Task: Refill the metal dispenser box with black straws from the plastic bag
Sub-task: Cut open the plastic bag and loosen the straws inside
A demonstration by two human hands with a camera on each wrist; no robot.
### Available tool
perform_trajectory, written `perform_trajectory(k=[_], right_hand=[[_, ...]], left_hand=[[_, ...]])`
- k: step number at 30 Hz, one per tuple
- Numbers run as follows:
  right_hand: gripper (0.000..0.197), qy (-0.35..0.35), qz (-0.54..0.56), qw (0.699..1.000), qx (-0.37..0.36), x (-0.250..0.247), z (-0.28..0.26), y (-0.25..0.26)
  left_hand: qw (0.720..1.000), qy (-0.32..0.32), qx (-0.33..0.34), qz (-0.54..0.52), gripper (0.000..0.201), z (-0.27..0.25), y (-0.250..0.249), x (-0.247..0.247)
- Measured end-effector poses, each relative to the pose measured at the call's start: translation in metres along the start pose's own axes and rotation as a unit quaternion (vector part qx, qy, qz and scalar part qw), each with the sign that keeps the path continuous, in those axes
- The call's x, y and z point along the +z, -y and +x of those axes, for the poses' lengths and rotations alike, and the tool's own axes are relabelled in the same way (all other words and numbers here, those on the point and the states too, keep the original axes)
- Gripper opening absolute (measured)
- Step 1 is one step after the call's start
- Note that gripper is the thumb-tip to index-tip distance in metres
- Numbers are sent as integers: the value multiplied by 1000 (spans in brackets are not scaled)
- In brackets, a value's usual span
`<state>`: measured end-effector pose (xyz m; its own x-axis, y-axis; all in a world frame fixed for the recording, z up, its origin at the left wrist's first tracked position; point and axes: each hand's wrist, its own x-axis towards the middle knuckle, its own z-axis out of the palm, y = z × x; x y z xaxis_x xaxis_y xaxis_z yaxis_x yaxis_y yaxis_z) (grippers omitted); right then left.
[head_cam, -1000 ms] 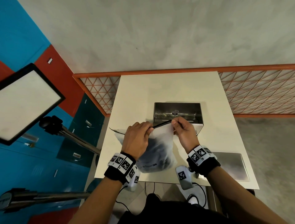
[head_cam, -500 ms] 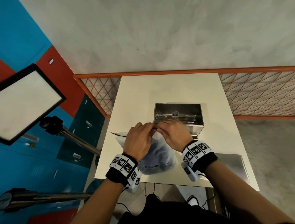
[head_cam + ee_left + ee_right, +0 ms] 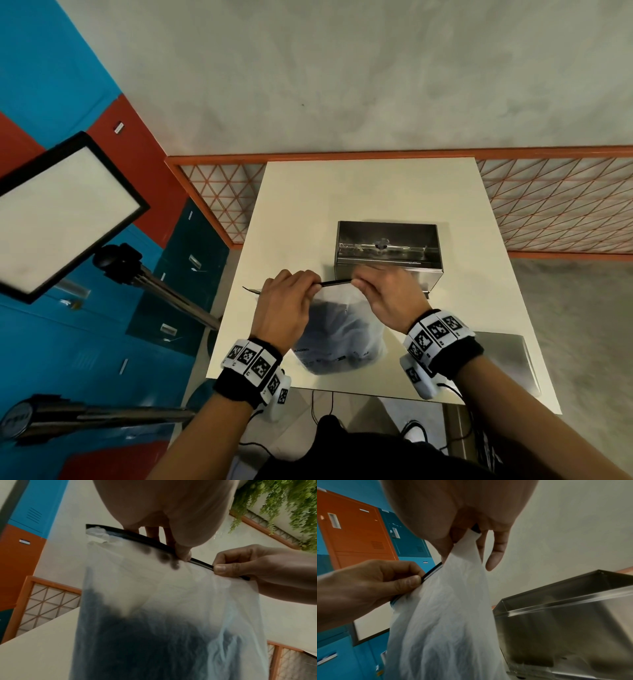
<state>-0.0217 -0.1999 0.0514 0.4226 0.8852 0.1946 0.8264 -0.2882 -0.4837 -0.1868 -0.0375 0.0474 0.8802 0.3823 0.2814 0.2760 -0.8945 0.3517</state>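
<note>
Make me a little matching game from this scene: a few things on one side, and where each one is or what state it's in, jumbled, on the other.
Things:
1. plastic bag
2. metal dispenser box
3. metal lid
4. black sealing strip

States or places:
A. lying flat at the table's near right corner
B. open-topped, behind the hands
C. pinched by both hands
D. hanging, dark straws at its bottom

Pairs: 1-D, 2-B, 3-A, 4-C

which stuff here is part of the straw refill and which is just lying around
In the job:
- bag with dark straws inside, top edge pinched by left hand and right hand
- open metal box behind it

Lying about:
- metal sheet at the table's right near corner
- light panel on a stand
- lockers
</note>
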Motion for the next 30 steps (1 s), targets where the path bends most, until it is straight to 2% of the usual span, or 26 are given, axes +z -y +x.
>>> perform_trajectory(k=[4,11,15,17,22,27,30], right_hand=[[33,3,2,1000,20,-4,-2,-1],[23,-6,-11,999,44,-11,-2,-9],[16,20,-67,997,31,-15,5,-8],[20,35,-90,995,22,-15,10,-3],[26,73,-94,993,-16,-1,23,31],[22,88,-101,990,-32,3,28,58],[19,98,-92,990,-43,2,27,60]], left_hand=[[1000,-8,-11,6,10,-3,7,-3],[999,-32,-41,-12,6,-8,14,-8],[999,-32,-39,-12,7,-5,10,-7],[999,-30,-33,-5,7,-4,8,-8],[1000,-17,-25,-7,15,-3,-1,-6],[999,-18,-41,-23,24,-6,-2,-7],[999,-13,-42,-26,19,-10,0,-9]])
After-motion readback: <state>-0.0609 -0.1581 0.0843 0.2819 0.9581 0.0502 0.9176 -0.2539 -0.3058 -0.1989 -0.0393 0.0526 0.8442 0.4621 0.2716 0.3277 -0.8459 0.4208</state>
